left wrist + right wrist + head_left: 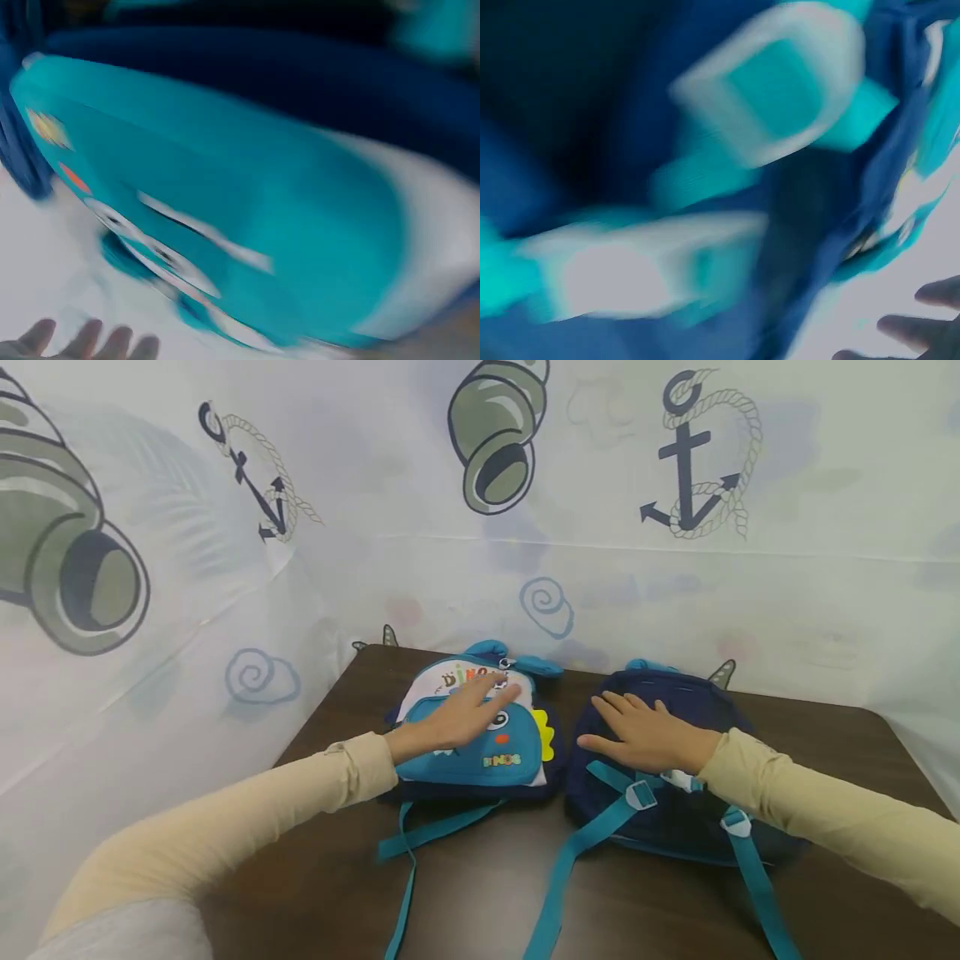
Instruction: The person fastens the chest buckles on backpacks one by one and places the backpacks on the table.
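Teal-and-white, the dinosaur backpack (465, 768) lay on the bench (487, 893), the navy backpack (675, 822) just right of it; left hand (461, 716) over the former, right hand (651, 737) over the latter, fingers spread, holding nothing, perhaps to steady both.

Fingers (82, 341) apparently near a blurred teal backpack (247, 180).

Soft light brightens the head view, leaving pale glare on the surface (491, 877) in front of the dinosaur backpack (446, 768). Both wrist views blur heavily.
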A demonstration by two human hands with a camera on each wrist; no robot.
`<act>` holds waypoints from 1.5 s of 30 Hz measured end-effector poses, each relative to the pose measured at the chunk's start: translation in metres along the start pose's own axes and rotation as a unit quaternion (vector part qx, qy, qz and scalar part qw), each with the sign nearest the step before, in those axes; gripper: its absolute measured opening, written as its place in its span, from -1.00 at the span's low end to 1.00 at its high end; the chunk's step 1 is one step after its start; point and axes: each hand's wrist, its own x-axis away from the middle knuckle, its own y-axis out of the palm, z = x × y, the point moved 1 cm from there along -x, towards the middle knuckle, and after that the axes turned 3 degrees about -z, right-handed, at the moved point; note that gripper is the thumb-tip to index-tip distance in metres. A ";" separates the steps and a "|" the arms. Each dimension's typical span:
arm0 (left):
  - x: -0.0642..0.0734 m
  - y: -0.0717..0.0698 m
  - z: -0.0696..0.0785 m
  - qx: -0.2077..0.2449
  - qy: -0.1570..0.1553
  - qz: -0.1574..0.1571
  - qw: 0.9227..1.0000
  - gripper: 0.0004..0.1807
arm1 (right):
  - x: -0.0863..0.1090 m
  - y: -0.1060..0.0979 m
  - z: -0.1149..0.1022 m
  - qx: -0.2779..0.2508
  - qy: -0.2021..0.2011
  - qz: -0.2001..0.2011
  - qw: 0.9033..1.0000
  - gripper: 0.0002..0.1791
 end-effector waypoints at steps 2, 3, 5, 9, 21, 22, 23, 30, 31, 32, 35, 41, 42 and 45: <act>0.009 -0.016 -0.017 0.025 -0.018 0.035 0.999 -0.22 | -0.012 -0.002 -0.013 -0.002 0.003 -0.011 1.000 -0.02; 0.013 -0.022 -0.027 0.033 -0.029 0.055 0.998 -0.21 | -0.018 -0.002 -0.020 -0.001 0.004 -0.017 1.000 -0.01; 0.022 -0.033 -0.049 0.044 -0.039 0.090 0.994 -0.19 | -0.029 -0.004 -0.034 -0.002 0.001 -0.030 1.000 0.02; 0.039 -0.040 -0.093 0.094 -0.093 0.118 0.984 -0.07 | -0.052 -0.010 -0.061 0.000 -0.005 -0.055 0.998 0.06; 0.057 0.014 -0.126 0.062 -0.259 0.086 0.960 0.20 | -0.122 0.044 -0.115 -0.019 0.032 -0.017 0.999 0.13; 0.056 0.017 -0.124 0.068 -0.252 0.089 0.961 0.20 | -0.125 0.053 -0.117 -0.023 0.041 -0.012 0.999 0.13; 0.055 0.020 -0.122 0.078 -0.243 0.093 0.962 0.19 | -0.127 0.061 -0.118 -0.033 0.049 -0.005 0.998 0.13; 0.055 0.038 -0.114 0.262 -0.200 0.102 0.939 0.12 | -0.126 0.092 -0.126 -0.092 0.071 0.038 0.993 0.08; 0.056 0.040 -0.113 0.300 -0.198 0.103 0.927 0.13 | -0.125 0.094 -0.127 -0.096 0.071 0.041 0.992 0.08; 0.057 0.040 -0.113 0.344 -0.191 0.104 0.914 0.12 | -0.125 0.094 -0.129 -0.102 0.069 0.046 0.991 0.08; 0.060 0.040 -0.114 0.455 -0.150 0.102 0.872 0.00 | -0.127 0.096 -0.135 -0.122 0.063 0.054 0.989 0.08; 0.077 0.026 -0.118 0.510 -0.100 0.116 0.846 -0.29 | -0.136 0.096 -0.158 -0.187 0.043 0.070 0.979 0.09; 0.081 0.021 -0.117 0.502 -0.090 0.125 0.851 -0.30 | -0.137 0.096 -0.162 -0.200 0.036 0.076 0.976 0.09; 0.088 0.002 -0.110 0.456 -0.054 0.146 0.876 -0.34 | -0.139 0.091 -0.175 -0.246 0.017 0.099 0.964 0.04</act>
